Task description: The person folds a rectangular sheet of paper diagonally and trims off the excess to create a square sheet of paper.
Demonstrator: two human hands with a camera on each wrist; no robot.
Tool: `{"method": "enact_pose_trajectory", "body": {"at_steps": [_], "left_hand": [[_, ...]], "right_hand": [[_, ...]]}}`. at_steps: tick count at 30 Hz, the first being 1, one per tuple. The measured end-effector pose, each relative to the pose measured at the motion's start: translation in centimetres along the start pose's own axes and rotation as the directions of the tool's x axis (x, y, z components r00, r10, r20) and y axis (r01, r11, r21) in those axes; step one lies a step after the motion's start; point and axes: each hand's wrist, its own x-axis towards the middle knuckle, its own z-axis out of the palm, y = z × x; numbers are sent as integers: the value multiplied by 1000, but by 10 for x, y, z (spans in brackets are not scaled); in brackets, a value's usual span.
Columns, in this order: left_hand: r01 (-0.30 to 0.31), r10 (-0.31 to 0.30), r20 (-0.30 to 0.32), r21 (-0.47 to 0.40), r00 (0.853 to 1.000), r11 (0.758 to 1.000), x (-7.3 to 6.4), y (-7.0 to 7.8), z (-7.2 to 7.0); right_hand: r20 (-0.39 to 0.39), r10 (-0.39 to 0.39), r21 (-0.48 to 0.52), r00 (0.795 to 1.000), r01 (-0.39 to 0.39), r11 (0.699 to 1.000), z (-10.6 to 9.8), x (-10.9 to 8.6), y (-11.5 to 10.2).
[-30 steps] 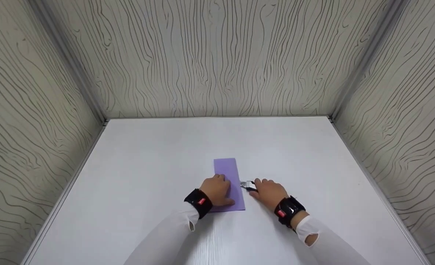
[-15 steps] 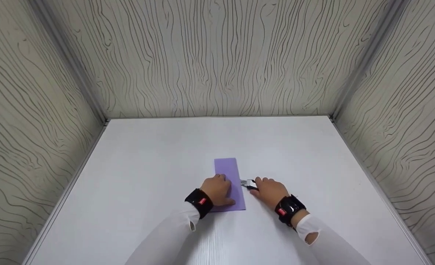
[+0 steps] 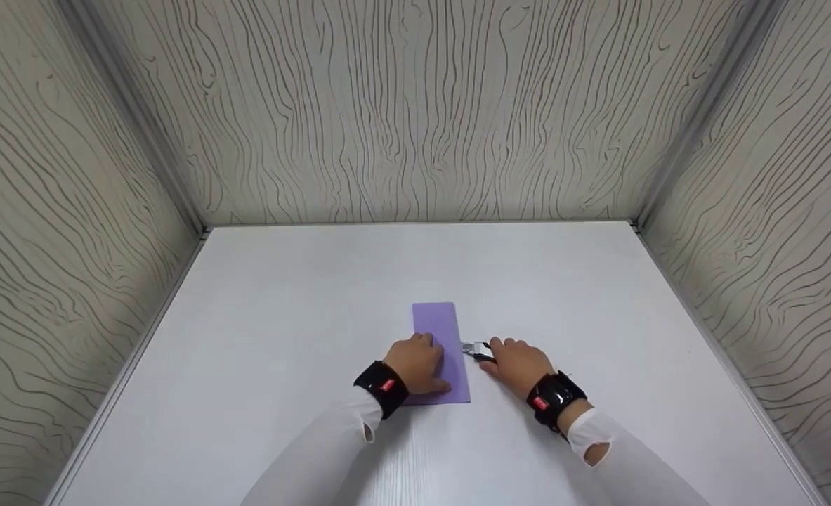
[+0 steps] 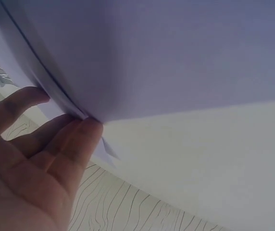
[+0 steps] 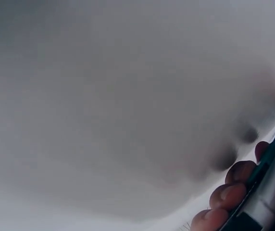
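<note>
A folded sheet of purple paper (image 3: 435, 320) lies lengthwise on the white table in the head view. My left hand (image 3: 415, 363) rests on its lower left half, thumb spread toward the lower right corner. The left wrist view has the fingers (image 4: 82, 139) of that hand pressing at the paper's (image 4: 176, 53) edge. At the right edge of the sheet, my right hand (image 3: 520, 365) grips a plier-like hole punch (image 3: 480, 351) with a silver head and dark handles. Its metal tip is right at the paper's edge. In the right wrist view, fingers (image 5: 233, 192) curl round the punch's dark green handle (image 5: 267, 161).
The white table (image 3: 303, 295) spreads around both hands. Wood-grain panels (image 3: 415, 112) stand behind it and on both sides, meeting at grey corner strips (image 3: 710, 112). Each wrist wears a black band (image 3: 554, 400).
The hole punch has shifted very slightly toward the far end along the paper's right edge. Otherwise, both hands and the paper keep nearly the same places.
</note>
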Motion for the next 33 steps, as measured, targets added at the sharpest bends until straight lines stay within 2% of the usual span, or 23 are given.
{"method": "enact_pose_trajectory", "body": {"at_steps": [11, 17, 21, 33], "left_hand": [[-2, 2, 3, 6, 1000, 1000, 1, -1, 2], [-8, 8, 1, 14, 1000, 1000, 1, 0, 3], [-12, 12, 2, 17, 1000, 1000, 1, -1, 2], [-17, 17, -17, 6, 1000, 1000, 5, -4, 10]], "right_hand": [[27, 15, 16, 1000, -15, 1000, -3, 6, 1], [14, 19, -7, 1000, -19, 1000, 2, 5, 9], [20, 25, -1, 999, -25, 1000, 3, 10, 6], [-40, 22, -3, 999, -22, 1000, -1, 10, 7]]}}
